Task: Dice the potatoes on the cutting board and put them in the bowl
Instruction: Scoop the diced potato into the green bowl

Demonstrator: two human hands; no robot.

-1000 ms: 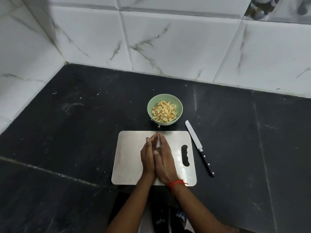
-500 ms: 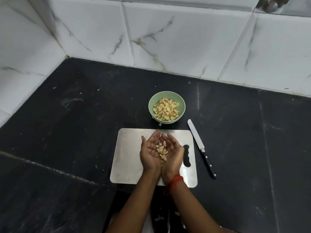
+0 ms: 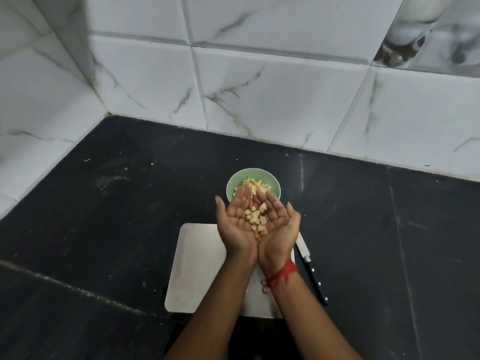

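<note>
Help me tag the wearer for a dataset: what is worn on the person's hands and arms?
Both forearms are bare, no sleeves or gloves. The left hand shows nothing worn. The right hand has a knotted red thread band at its wrist.

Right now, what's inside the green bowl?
Pale diced potato pieces, heaped in the green bowl. Its near side is hidden behind the left hand and right hand, whose cupped grip carries more dice; the bottom cannot be seen.
</note>
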